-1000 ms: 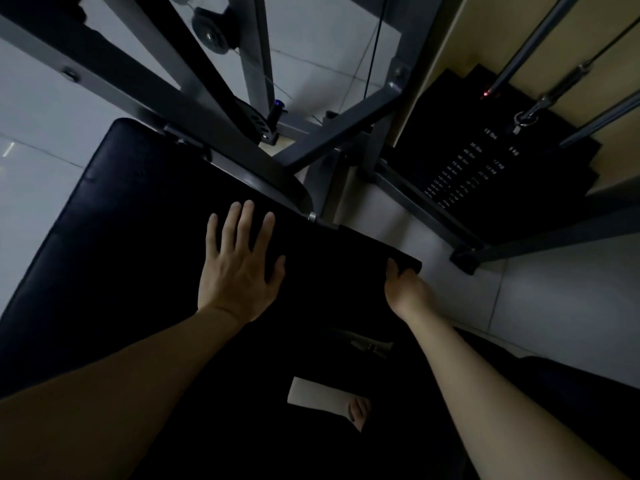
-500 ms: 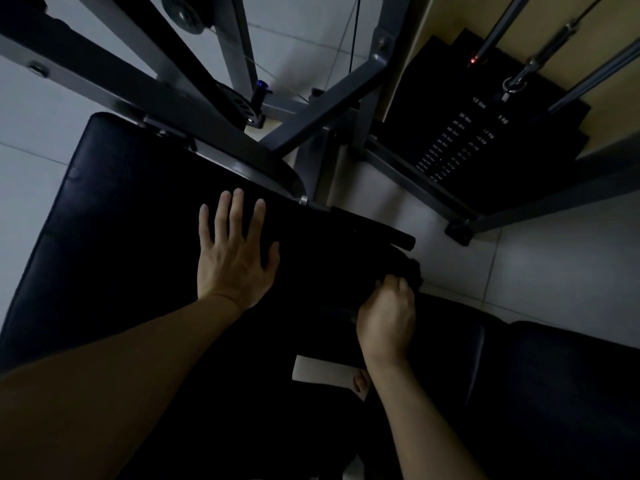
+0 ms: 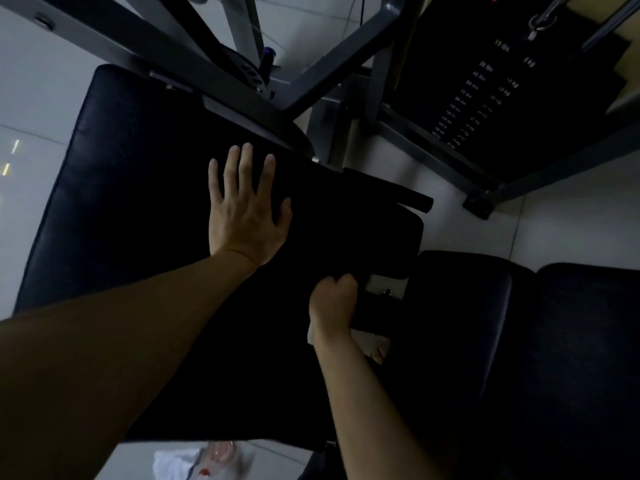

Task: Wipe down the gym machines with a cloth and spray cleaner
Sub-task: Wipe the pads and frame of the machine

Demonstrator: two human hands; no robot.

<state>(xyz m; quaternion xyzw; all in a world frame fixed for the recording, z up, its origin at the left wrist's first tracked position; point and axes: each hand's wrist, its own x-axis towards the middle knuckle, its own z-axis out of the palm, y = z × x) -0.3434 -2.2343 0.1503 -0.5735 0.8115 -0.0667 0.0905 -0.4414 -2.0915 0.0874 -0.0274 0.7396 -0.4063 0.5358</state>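
Note:
A black padded bench pad (image 3: 138, 188) of a grey steel gym machine fills the middle of the view. My left hand (image 3: 244, 209) lies flat on it, fingers straight and spread. My right hand (image 3: 332, 301) is at the pad's near right edge with fingers curled, apparently round a dark cloth that is hard to tell from the black pad. A blurred white object with red parts (image 3: 207, 460), possibly the spray bottle, lies on the floor at the bottom edge.
Grey frame bars (image 3: 332, 67) cross above the pad. A black weight stack (image 3: 485, 95) with printed numbers stands at the upper right. Another black cushion (image 3: 561, 341) is on the right. A foot in a pale slipper (image 3: 375, 344) shows below my right hand. White tiles surround everything.
My right hand has slid from the pad's far right corner down along its right edge toward me. My left hand stays flat on the pad.

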